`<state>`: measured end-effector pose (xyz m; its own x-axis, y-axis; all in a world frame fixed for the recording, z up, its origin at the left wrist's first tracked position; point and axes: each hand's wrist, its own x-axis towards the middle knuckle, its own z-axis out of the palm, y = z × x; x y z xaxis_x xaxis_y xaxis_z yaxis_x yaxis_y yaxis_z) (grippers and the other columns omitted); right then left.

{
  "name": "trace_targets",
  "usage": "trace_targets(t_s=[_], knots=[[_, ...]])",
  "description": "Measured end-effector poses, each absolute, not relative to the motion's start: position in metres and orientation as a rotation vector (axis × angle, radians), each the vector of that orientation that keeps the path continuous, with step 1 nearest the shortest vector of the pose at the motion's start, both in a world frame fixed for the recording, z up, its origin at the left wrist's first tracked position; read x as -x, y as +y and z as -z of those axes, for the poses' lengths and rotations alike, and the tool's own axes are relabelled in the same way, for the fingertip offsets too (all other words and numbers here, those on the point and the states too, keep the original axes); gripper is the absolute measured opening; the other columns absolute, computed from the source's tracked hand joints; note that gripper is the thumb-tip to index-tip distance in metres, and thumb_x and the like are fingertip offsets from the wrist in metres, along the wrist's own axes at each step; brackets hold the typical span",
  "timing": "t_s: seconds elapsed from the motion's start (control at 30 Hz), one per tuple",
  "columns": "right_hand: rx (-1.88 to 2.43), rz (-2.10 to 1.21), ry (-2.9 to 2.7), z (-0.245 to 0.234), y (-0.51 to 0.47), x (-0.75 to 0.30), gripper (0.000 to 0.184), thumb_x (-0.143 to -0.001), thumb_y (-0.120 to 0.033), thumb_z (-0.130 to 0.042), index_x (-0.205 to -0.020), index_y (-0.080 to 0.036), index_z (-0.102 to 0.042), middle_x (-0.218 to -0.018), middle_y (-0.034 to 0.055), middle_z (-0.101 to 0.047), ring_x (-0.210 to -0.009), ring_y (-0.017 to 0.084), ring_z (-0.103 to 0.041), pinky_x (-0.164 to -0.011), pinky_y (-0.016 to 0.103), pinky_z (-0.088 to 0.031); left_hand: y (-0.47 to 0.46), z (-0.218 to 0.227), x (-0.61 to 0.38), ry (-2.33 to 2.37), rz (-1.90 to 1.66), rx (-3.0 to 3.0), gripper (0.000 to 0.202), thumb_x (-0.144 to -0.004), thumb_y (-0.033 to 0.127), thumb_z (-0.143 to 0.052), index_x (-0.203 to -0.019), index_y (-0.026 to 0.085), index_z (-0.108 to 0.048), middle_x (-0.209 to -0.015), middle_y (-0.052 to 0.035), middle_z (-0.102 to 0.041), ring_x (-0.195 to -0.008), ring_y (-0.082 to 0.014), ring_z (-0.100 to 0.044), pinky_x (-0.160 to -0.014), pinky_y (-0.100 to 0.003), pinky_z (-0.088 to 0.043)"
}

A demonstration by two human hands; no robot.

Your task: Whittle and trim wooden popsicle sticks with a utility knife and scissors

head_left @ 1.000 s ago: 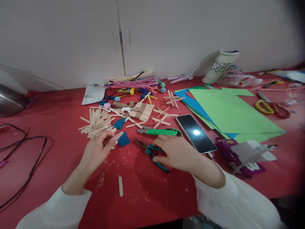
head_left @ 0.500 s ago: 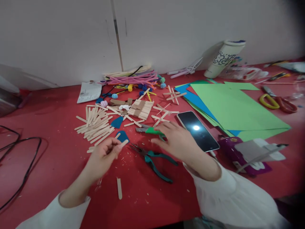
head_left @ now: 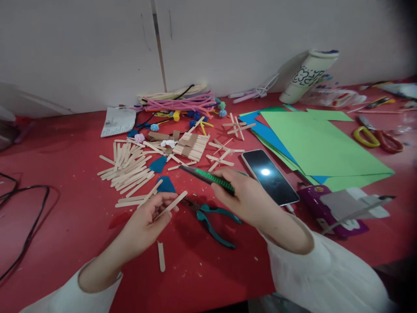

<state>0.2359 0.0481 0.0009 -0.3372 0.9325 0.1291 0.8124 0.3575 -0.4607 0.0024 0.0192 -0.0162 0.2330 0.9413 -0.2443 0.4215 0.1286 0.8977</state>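
Observation:
My left hand [head_left: 151, 221] pinches a wooden craft stick [head_left: 176, 201], its free end pointing up and right. Another stick [head_left: 153, 190] runs behind those fingers; whether it is held too, I cannot tell. My right hand [head_left: 246, 195] is closed round green-handled scissors [head_left: 219, 179], raised with the dark pointed blades toward the left; their finger loops are mostly hidden. Below them lie teal-handled pliers [head_left: 208, 217] on the red table. A shorter stick piece [head_left: 161, 257] rests nearer me. Blue scraps [head_left: 167, 184] lie just beyond my left hand.
Loose craft sticks [head_left: 130, 167] are heaped at left, beside a joined stick panel [head_left: 192, 146]. Pink pipe cleaners [head_left: 179, 103] lie at the back. To the right are a phone [head_left: 270, 176], green paper [head_left: 319, 148], a purple glue gun [head_left: 345, 213] and a leaning tumbler [head_left: 306, 78].
My right hand has picked up the green scissors from the table and angled them toward my left hand. The stick in my left hand now extends farther out, and that hand has shifted slightly right.

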Motion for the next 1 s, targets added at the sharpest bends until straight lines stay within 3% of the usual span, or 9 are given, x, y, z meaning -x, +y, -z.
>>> trace_targets(t_s=[0.07,0.23,0.37,0.5,0.63,0.77,0.93,1.0], knots=[[1.590,-0.434,-2.326,0.002,0.041,-0.227,0.031,-0.086,-0.032,-0.050,-0.112,-0.016,-0.053,-0.107,0.0105,-0.064,-0.080,0.022,-0.066,-0.058,0.028,-0.045,0.019,0.014,-0.001,1.403,-0.678,-1.431,0.027,-0.077,0.033,-0.056,-0.100,0.021,-0.060,-0.089,-0.0055,-0.067,-0.079,-0.0181,-0.063,-0.073,-0.031,-0.052],[1.722,-0.356,-2.606,0.007,0.027,-0.203,0.035,-0.087,-0.041,-0.050,-0.110,-0.015,-0.053,-0.103,0.0119,-0.063,-0.072,0.024,-0.066,-0.048,0.029,-0.039,0.016,0.011,0.003,1.435,-0.716,-1.391,0.019,-0.074,0.035,-0.060,-0.088,0.022,-0.063,-0.079,-0.0033,-0.067,-0.071,-0.0170,-0.063,-0.066,-0.028,-0.053],[1.714,-0.254,-2.750,0.001,0.023,-0.198,0.040,-0.080,-0.041,-0.062,-0.108,-0.013,-0.055,-0.092,0.0123,-0.066,-0.080,0.027,-0.065,-0.051,0.029,-0.043,0.014,0.014,0.002,1.383,-0.673,-1.441,0.022,-0.078,0.037,-0.059,-0.094,0.024,-0.065,-0.085,-0.0027,-0.070,-0.078,-0.0166,-0.066,-0.073,-0.027,-0.054],[1.788,-0.253,-2.762,-0.004,0.029,-0.209,0.039,-0.078,-0.040,-0.065,-0.102,-0.010,-0.058,-0.077,0.0119,-0.069,-0.072,0.029,-0.067,-0.052,0.031,-0.046,0.016,0.018,0.002,1.438,-0.620,-1.483,0.031,-0.080,0.044,-0.057,-0.102,0.025,-0.065,-0.097,-0.0033,-0.070,-0.083,-0.0172,-0.066,-0.076,-0.027,-0.054],[1.762,-0.221,-2.642,-0.002,0.039,-0.223,0.048,-0.080,-0.050,-0.062,-0.106,-0.011,-0.059,-0.098,0.0158,-0.068,-0.091,0.032,-0.064,-0.067,0.040,-0.051,0.018,0.021,0.001,1.458,-0.639,-1.538,0.037,-0.083,0.045,-0.050,-0.110,0.022,-0.063,-0.102,-0.0062,-0.070,-0.090,-0.0191,-0.065,-0.079,-0.029,-0.053],[1.341,-0.437,-2.415,0.006,0.044,-0.224,0.036,-0.085,-0.037,-0.060,-0.116,-0.017,-0.058,-0.110,0.0088,-0.065,-0.102,0.024,-0.059,-0.085,0.037,-0.049,0.018,0.022,-0.003,1.374,-0.611,-1.537,0.039,-0.085,0.040,-0.048,-0.118,0.020,-0.058,-0.112,-0.0091,-0.066,-0.097,-0.0197,-0.064,-0.084,-0.031,-0.052],[1.065,-0.704,-2.366,0.014,0.043,-0.216,0.012,-0.086,-0.017,-0.059,-0.094,-0.018,-0.067,-0.089,0.0034,-0.069,-0.086,0.017,-0.062,-0.077,0.028,-0.049,0.013,0.023,-0.009,1.333,-0.572,-1.658,0.032,-0.085,0.035,-0.048,-0.110,0.020,-0.059,-0.104,-0.0075,-0.069,-0.092,-0.0195,-0.066,-0.080,-0.032,-0.053],[1.074,-0.738,-2.400,0.014,0.041,-0.214,0.012,-0.087,-0.016,-0.056,-0.088,-0.018,-0.068,-0.082,0.0028,-0.068,-0.082,0.016,-0.062,-0.075,0.028,-0.048,0.012,0.023,-0.009,1.385,-0.574,-1.771,0.023,-0.084,0.032,-0.048,-0.101,0.020,-0.059,-0.095,-0.0044,-0.069,-0.083,-0.0172,-0.066,-0.072,-0.028,-0.053]])
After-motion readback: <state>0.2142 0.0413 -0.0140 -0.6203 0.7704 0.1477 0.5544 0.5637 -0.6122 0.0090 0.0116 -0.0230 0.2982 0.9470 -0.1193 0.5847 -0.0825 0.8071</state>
